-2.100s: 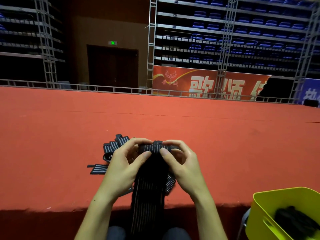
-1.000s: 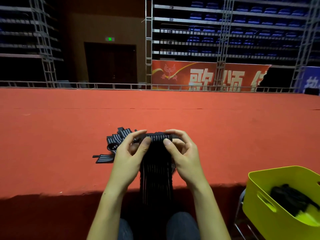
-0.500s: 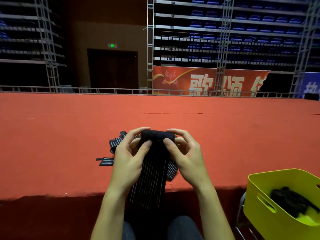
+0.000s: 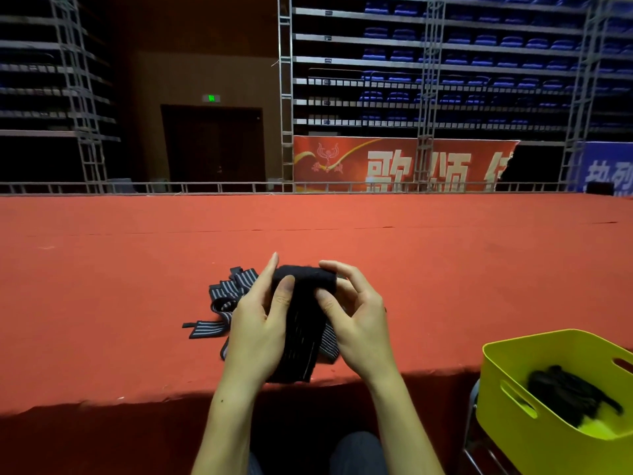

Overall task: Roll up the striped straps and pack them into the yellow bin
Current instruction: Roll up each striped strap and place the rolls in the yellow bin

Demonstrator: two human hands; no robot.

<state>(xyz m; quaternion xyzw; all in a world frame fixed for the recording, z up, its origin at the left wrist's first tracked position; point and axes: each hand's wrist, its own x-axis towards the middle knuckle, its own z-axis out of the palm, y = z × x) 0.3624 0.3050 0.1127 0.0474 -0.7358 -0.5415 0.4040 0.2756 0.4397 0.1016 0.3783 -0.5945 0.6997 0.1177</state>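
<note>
With the bin [image 4: 534, 437] low to the right of the stage [image 4: 102, 303], I judged that the strap [image 4: 303, 323], pinched mid-roll near the edge by my left hand [image 4: 255, 334] and right hand [image 4: 359, 323], could spring loose.

Red banner [image 4: 394, 164] behind red-carpeted stage [image 4: 137, 269]

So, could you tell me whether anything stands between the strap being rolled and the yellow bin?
Nothing visible does. Both hands, left and right, hold the strap over the table's front edge, and the bin sits open-topped to the lower right, already holding dark straps.
</note>
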